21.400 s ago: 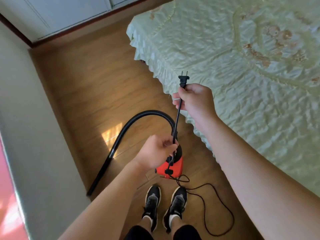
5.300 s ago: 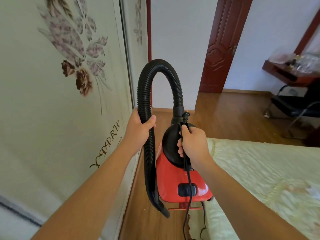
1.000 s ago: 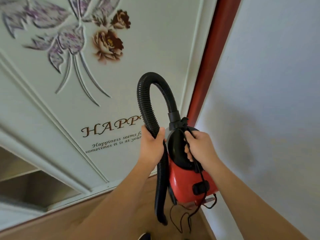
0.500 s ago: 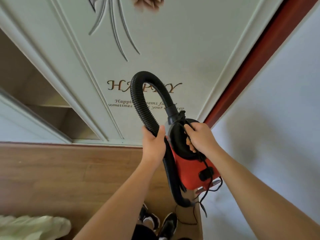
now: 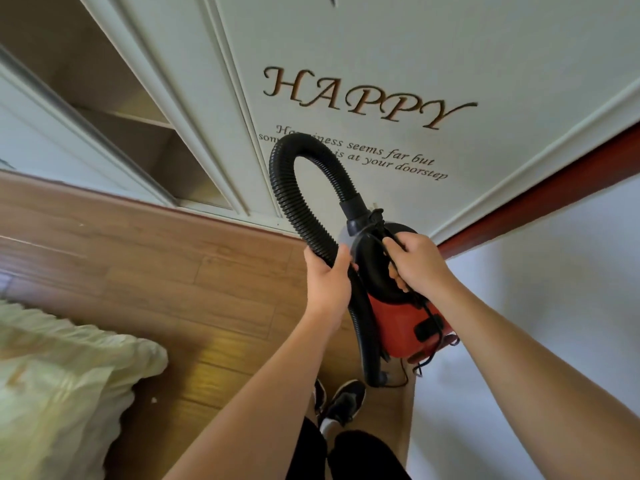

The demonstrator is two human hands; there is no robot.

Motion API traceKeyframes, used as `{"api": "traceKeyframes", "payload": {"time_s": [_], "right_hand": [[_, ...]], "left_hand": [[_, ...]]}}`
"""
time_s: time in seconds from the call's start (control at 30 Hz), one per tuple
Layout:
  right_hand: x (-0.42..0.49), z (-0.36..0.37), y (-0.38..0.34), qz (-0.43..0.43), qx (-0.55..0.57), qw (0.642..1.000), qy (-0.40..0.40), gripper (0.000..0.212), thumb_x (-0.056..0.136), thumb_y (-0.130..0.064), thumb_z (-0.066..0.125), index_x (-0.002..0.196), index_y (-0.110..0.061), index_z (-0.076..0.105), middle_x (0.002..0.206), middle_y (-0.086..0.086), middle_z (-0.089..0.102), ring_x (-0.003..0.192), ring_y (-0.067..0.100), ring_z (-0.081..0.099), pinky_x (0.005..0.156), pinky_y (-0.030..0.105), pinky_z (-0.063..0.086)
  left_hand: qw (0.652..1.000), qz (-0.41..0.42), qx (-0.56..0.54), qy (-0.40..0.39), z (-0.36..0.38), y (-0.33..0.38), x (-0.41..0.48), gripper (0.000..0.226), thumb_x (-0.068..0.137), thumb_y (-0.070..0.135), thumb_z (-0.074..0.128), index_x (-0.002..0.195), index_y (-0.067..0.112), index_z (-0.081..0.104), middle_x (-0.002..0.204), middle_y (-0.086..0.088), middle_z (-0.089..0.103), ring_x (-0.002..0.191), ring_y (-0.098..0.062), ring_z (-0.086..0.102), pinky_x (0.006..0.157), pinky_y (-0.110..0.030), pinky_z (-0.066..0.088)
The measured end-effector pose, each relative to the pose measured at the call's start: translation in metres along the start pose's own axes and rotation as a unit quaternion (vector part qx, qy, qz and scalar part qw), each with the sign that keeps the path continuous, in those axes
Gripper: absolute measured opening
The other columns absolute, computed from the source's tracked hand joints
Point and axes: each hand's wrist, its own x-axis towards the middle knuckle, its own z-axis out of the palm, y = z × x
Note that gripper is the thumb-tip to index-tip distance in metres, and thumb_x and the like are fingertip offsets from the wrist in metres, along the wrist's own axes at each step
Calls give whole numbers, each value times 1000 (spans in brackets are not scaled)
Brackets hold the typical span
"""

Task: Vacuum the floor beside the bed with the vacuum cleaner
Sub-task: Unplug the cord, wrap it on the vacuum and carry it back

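Red vacuum cleaner (image 5: 401, 327) carried off the floor (image 5: 145, 271), close to the white wall (image 5: 554, 306) near the wardrobe door (image 5: 346, 46). Right hand (image 5: 419, 265), fingers closed round the black top handle and cord (image 5: 427, 308), taking the weight. Left hand (image 5: 329, 278), fingers wrapped on the ribbed hose (image 5: 294, 195), likely to stop the loop swinging. Bed (image 5: 62, 368) at lower left; vacuuming not yet begun.

Bare forearms, black trousers (image 5: 360, 455), black sneakers (image 5: 344, 401) with white socks (image 5: 327, 426).
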Motion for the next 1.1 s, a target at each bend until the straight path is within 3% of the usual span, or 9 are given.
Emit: {"api": "traceKeyframes", "payload": {"time_s": [0.17,0.43,0.77,0.83,0.97,1.1], "right_hand": [[38,22,18,16,-33,999,-21,37,105,-27,48,72,-11,49,52,5,57,35,21,49,43,29,39],[98,42,56,48,-88,992,-78,30,105,-28,49,83,-9,58,57,6,60,37,15,51,45,29,43],[189,100,146,39,-146,976,-156,35,104,-33,50,85,-6,58,60,16,61,46,24,54,52,38,41],[206,111,167,48,-145,972,-179,34,104,-32,50,85,-5,56,54,9,55,41,22,50,51,34,38],[234,133,204,34,-187,958,-214,33,105,-33,50,86,-8,59,57,6,58,44,20,51,54,32,37],[263,151,240,31,-193,954,-225,31,105,-32,51,79,-16,58,56,3,58,43,16,51,56,31,38]], "left_hand": [[998,-58,-25,2,-3,-33,32,16,106,25,52,117,17,45,82,7,58,74,-7,59,74,-29,51],[989,-129,-66,32,3,-85,80,12,105,26,53,115,22,47,94,3,59,85,-11,61,80,-31,51],[966,-190,-121,129,7,-174,153,12,104,26,55,111,21,47,83,1,58,75,-13,60,76,-34,52],[958,-205,-139,144,4,-194,168,11,104,27,55,111,22,47,86,-1,58,79,-16,60,78,-36,53],[945,-231,-158,168,-6,-237,197,14,104,32,56,114,26,48,103,-5,58,98,-22,61,96,-44,54],[940,-243,-159,179,-9,-276,221,13,104,31,55,114,26,48,97,-2,58,93,-20,62,91,-42,54]]}}
